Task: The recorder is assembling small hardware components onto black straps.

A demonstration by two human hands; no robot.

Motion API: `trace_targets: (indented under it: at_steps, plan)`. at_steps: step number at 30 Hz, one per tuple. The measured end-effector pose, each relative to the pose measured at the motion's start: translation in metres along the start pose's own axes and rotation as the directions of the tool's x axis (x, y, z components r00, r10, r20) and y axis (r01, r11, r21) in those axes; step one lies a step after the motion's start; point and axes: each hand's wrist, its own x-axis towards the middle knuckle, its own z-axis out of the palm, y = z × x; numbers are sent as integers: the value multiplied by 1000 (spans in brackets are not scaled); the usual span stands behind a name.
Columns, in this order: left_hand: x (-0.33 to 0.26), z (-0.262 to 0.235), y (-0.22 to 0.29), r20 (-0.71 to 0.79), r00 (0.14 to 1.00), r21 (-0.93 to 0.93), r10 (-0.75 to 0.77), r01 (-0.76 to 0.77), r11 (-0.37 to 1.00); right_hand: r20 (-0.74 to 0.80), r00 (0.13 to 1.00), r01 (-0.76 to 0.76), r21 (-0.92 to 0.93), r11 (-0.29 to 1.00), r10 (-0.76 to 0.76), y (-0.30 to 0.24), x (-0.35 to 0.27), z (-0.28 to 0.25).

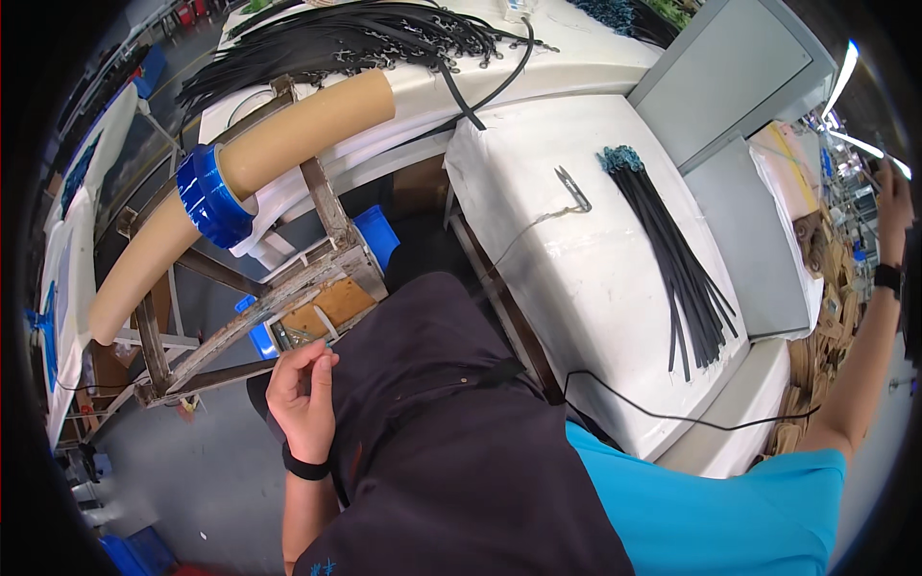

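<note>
My left hand [305, 398], with a black band at the wrist, is above the left side of my dark apron [461, 413]. Its fingers are curled in toward the thumb; whatever may be between them is hidden. A small tray [331, 309] with a white stick-like piece and small metal bits lies just beyond it. Far off to the right, my right hand [895, 197] is raised at the end of an outstretched arm, its fingers too dim to read. On the white-covered table [538, 259] lie thread snips [576, 190] on a string and a bundle of black straps [667, 259] with teal ends.
A brown cardboard tube [307, 125] carrying a blue tape roll [213, 197] rests across a worn frame [240, 336] at left. Many black straps [355, 38] with metal clasps are heaped at the back. A grey cabinet [735, 77] stands beyond the table; a black cable [691, 420] crosses its near end.
</note>
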Motion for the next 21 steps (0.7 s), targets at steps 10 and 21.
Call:
trace_targets:
  at_steps: [10,21]
  plan:
    - [-25,-13,-7,-87,978,-29,-188,187,982,513,856,-366,515,775,64,-133,-169,255]
    - [-20,4,-8,-119,929,-103,-350,339,935,457,886,-259,630,732,-80,-244,-184,336]
